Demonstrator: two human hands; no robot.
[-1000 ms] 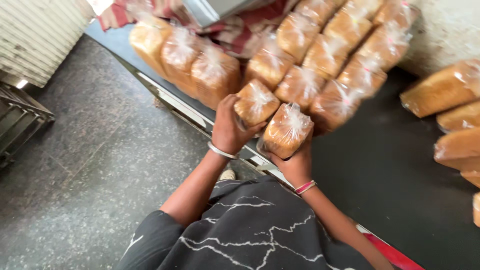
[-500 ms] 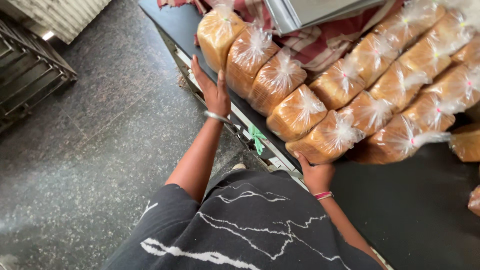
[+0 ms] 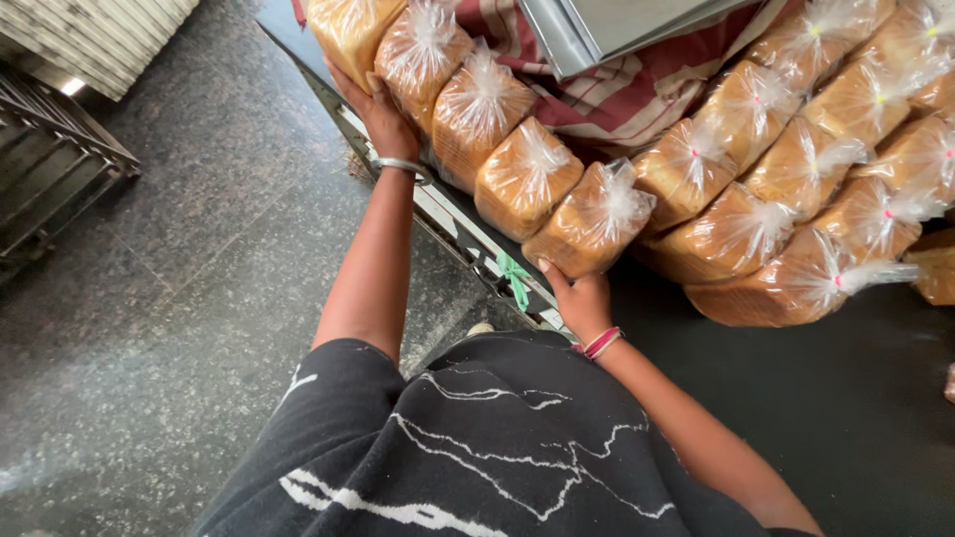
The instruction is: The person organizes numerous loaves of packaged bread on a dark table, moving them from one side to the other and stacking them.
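Behind the bagged loaves (image 3: 517, 169) both spread hands press lies striped cloth (image 3: 617, 99).

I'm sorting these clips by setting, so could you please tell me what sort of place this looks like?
Probably a bakery's packing or dispatch area. Many bagged bread loaves lie in rows on a dark table, a metal tray rests on a striped cloth, and the floor is speckled stone.

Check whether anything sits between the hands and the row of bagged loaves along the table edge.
Nothing visible does. The left hand presses the loaf at the row's far end, and the right hand already touches the nearest bagged loaf.
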